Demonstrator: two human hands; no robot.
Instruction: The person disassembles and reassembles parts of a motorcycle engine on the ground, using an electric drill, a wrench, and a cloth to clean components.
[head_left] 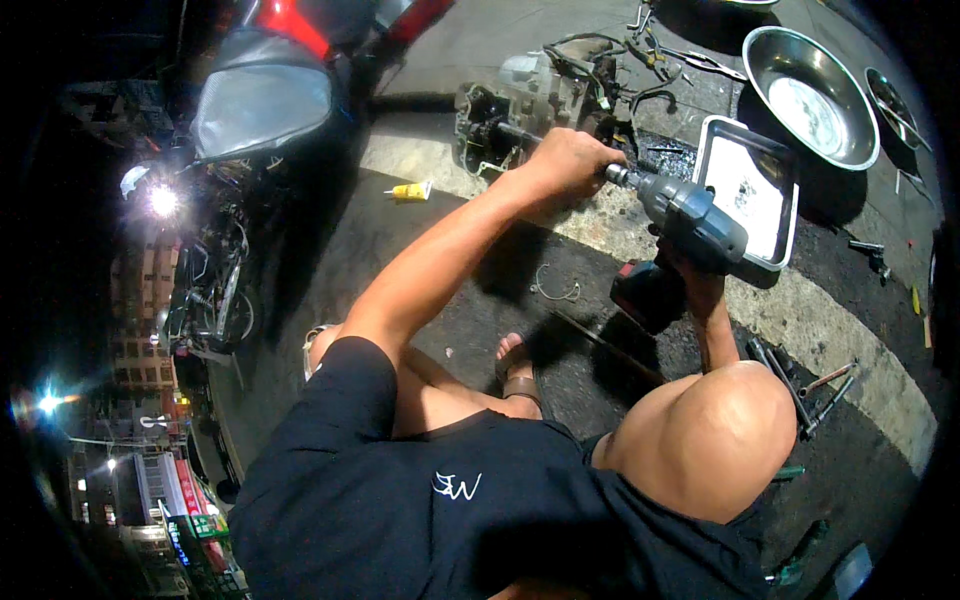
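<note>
My right hand (702,284) is wrapped round the handle of a blue-grey cordless impact wrench (692,215), mostly hidden beneath it. A dark red-edged battery (640,290) hangs from its base. My left hand (572,162) is closed just ahead of the tool's nose, around a metal extension bar (515,133) in line with it. The bar's far end reaches into an opened, grimy engine (540,95) on the ground; its tip is hidden in the casing. My fingers cover the middle of the bar.
Right of the engine lie a white-rimmed tray (793,215), a steel basin (868,150) and several hand tools (700,62). More metal tools (815,400) lie by my right knee. A yellow tube (410,191) is on the pavement. A red motorcycle (290,25) stands at the far left.
</note>
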